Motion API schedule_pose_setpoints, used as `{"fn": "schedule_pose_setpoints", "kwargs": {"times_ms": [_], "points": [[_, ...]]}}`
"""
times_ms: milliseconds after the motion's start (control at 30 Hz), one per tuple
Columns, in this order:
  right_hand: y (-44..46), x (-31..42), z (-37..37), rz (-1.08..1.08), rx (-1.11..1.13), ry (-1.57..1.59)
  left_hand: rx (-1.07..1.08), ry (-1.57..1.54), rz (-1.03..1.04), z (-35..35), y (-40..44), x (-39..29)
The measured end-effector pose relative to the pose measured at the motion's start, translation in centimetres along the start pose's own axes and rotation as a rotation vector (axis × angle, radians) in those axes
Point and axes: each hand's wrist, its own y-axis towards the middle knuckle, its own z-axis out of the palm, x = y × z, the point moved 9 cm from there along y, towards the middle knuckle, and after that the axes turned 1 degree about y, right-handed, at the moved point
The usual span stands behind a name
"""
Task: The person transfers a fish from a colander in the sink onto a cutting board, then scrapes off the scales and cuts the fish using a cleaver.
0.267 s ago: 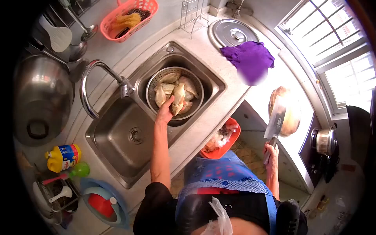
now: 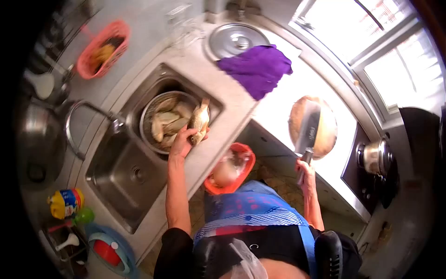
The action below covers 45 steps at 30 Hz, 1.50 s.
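Observation:
My left hand (image 2: 181,143) grips a fish (image 2: 200,122) near its head, over the sink's right edge. Beside it, a perforated metal bowl (image 2: 144,120) holding several more fish (image 2: 175,124) sits in the sink's upper basin. On the right, my right hand (image 2: 305,173) is closed round the handle of a cleaver (image 2: 310,130). The wide blade lies over a round wooden board (image 2: 327,132) on the white counter and hides part of it.
A purple cloth (image 2: 258,69) partly covers a metal lid (image 2: 236,41). The faucet (image 2: 74,109) arches beside the sink (image 2: 116,172). Below the counter edge is a red bin (image 2: 248,162). A pot (image 2: 374,157) stands at the right.
My left hand has lifted a fish out of the bowl and moved it right, over the sink's edge. The camera view has shifted. My right hand still holds the cleaver.

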Motion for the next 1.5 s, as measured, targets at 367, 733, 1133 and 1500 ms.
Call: {"fn": "schedule_pose_setpoints", "kwargs": {"times_ms": [367,733,1133,1500], "points": [[9.6,-2.8,-18.5,-0.197,-0.096,0.089,0.344,0.430,-0.351,23.9,14.0,20.5],[10.0,-4.3,-25.3,-0.349,-0.111,-0.363,0.453,1.318,-0.510,24.7,23.7,32.3],[9.7,-9.2,-23.3,-0.373,0.249,-0.947,0.064,1.581,0.099,22.4,21.0,27.0],[11.7,-12.3,-23.2,-0.398,0.468,-1.071,-0.149,1.513,0.224,21.6,20.4,28.8]]}}
